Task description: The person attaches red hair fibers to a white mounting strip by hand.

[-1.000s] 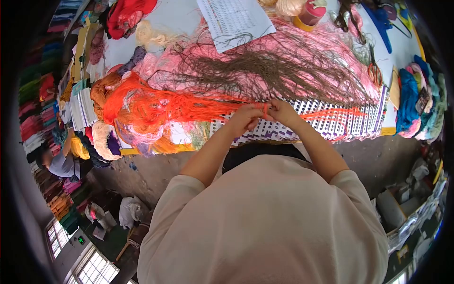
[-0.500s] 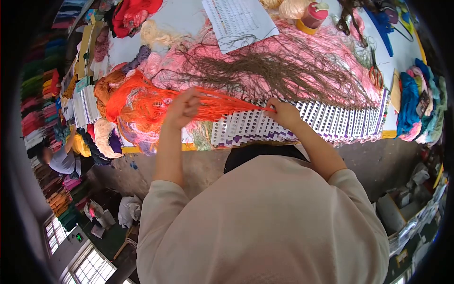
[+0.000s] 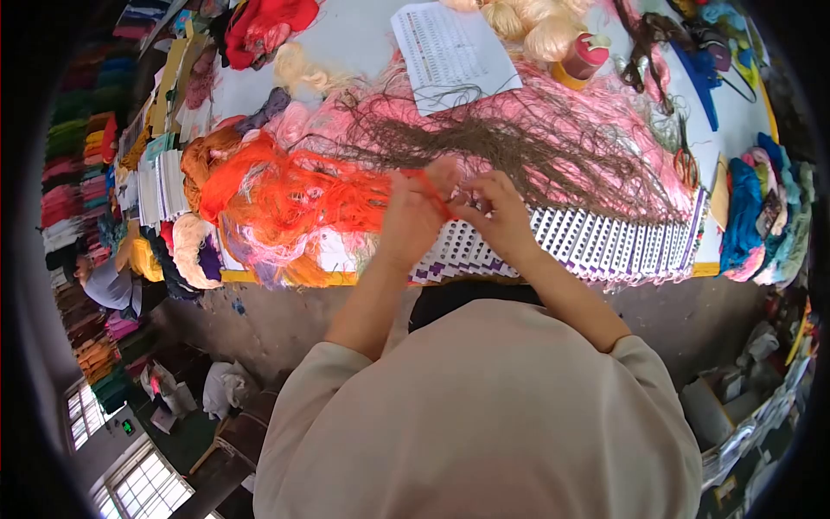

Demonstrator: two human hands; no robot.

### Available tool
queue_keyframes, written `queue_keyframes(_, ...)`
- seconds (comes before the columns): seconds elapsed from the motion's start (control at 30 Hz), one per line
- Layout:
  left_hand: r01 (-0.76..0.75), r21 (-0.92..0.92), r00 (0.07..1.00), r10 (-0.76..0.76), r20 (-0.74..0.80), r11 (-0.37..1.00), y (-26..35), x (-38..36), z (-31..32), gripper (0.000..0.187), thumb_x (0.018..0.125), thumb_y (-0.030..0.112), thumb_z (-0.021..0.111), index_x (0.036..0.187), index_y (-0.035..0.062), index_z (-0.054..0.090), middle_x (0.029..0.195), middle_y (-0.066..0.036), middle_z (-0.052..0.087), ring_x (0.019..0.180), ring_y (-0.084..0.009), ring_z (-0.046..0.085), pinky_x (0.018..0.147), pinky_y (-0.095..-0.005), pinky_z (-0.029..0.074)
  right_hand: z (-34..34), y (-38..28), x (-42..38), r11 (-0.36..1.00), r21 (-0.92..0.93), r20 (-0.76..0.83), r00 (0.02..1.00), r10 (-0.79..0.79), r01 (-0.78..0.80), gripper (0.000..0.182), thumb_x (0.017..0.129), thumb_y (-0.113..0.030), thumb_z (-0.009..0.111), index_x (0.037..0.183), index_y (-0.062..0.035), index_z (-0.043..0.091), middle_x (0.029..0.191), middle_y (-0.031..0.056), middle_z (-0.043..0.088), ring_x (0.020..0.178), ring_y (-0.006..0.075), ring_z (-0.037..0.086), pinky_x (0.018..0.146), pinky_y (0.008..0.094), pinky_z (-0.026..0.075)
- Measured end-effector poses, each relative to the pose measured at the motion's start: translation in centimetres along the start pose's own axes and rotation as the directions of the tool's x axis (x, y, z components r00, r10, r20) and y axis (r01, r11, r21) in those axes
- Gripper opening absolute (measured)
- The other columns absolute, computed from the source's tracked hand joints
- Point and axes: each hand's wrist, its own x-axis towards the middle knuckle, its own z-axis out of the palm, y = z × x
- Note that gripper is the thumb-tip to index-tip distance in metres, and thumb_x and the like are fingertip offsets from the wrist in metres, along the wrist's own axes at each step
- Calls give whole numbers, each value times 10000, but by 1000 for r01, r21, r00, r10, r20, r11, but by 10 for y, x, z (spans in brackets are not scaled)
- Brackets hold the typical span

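Orange-red thread (image 3: pixel 337 195) lies in a loose heap left of centre, and some of its strands run to my hands. My left hand (image 3: pixel 419 208) has these strands across its palm and fingers, which are curled around them. Close on its right, my right hand (image 3: pixel 497 208) pinches the end of the orange strands between thumb and fingers. Under and beside the hands stretches a row of white cards with punched holes (image 3: pixel 596 242). Dark brown threads (image 3: pixel 493 143) spread over pink threads (image 3: pixel 571 108) behind the hands.
A printed sheet (image 3: pixel 454 56), cream yarn (image 3: pixel 549 35) and a red-and-yellow spool (image 3: pixel 581 60) sit at the back. Scissors (image 3: pixel 686 164) lie at the right, near blue skeins (image 3: pixel 748 208). Another person (image 3: pixel 111 281) is at the far left, beside shelves of coloured yarn.
My left hand has moved right, up close to my right hand, and the orange strands between them are no longer stretched out long. The view has shifted slightly.
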Motion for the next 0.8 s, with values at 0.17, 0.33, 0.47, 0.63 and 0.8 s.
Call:
queue_keyframes(0.17, 49, 6, 996, -50, 69, 999, -35, 10, 27, 689, 999, 553, 253, 1370, 4, 439, 1360, -92, 504, 1269, -221, 446, 1105, -387, 324, -8, 4, 0, 997, -72, -34, 999, 39, -42, 240, 770, -28, 733, 980, -19, 618, 987, 73, 557, 742, 154, 574, 623, 265, 469)
queue_keyframes(0.33, 100, 270, 995, -97, -25, 957, -22, 13, 4, 640, 995, 546, 308, 1267, 12, 534, 1262, -88, 579, 1212, -225, 507, 1082, -385, 361, -58, 21, -11, 880, 466, -157, 969, 191, -98, 158, 956, -199, 574, 1017, -56, 602, 1241, 103, 585, 1048, 214, 592, 966, 310, 432)
queue_keyframes(0.47, 28, 317, 940, 83, -332, 948, 32, -3, -62, 503, 988, 478, 442, 1162, 28, 584, 1088, -79, 647, 883, -155, 592, 806, -298, 479, -229, 76, -46, 593, 805, -281, 890, 360, 15, 239, 950, -256, 581, 1033, -33, 612, 1102, 114, 659, 896, 184, 618, 808, 319, 514)
queue_keyframes(0.63, 71, 372, 910, 93, -404, 926, 54, -26, -85, 305, 972, 305, 541, 1127, 51, 608, 934, -28, 650, 562, -43, 428, 457, -181, 319, -422, 110, -129, 982, 175, -977, 135, 164, 72, 67, 816, -60, 499, 770, -32, 539, 658, 39, 480, 572, 167, 464, 543, 270, 391)
queue_keyframes(0.8, 478, 645, 874, -247, -419, 597, -54, 13, -64, 230, 854, 223, 656, 976, 29, 677, 851, -41, 684, 605, -67, 565, 449, -214, 355, -260, 158, -87, 834, -522, -367, 930, -31, -178, 223, 912, -96, 515, 1079, -6, 632, 928, 54, 645, 758, 142, 579, 712, 288, 476)
